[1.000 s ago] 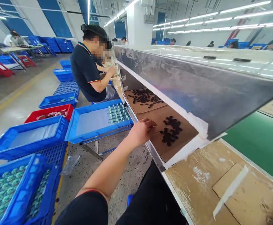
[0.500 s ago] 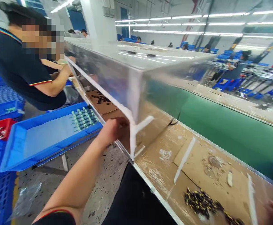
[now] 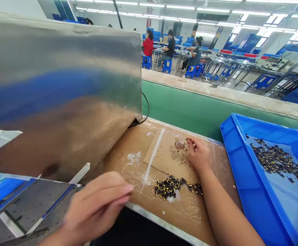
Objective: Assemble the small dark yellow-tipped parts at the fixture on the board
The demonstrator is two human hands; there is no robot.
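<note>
Brown cardboard worktop (image 3: 123,167), head view: two hands, loose parts.
Right hand (image 3: 199,153), right of centre: fingertips closed on a small dark piece (image 3: 188,139), just beside a brownish lump (image 3: 180,144) on the cardboard. Left hand (image 3: 96,205), lower left of centre: blurred, thumb and fingers drawn together; whether anything is held cannot be told. Black-and-yellow parts (image 3: 166,188) lie heaped below centre, between the hands, reaching the right forearm (image 3: 223,201). Blue bin (image 3: 246,174), right of frame: similar parts scattered on its lining sheet (image 3: 277,201). Metal hood (image 3: 87,65) fills the upper left, black cable (image 3: 148,106) at its corner.
</note>
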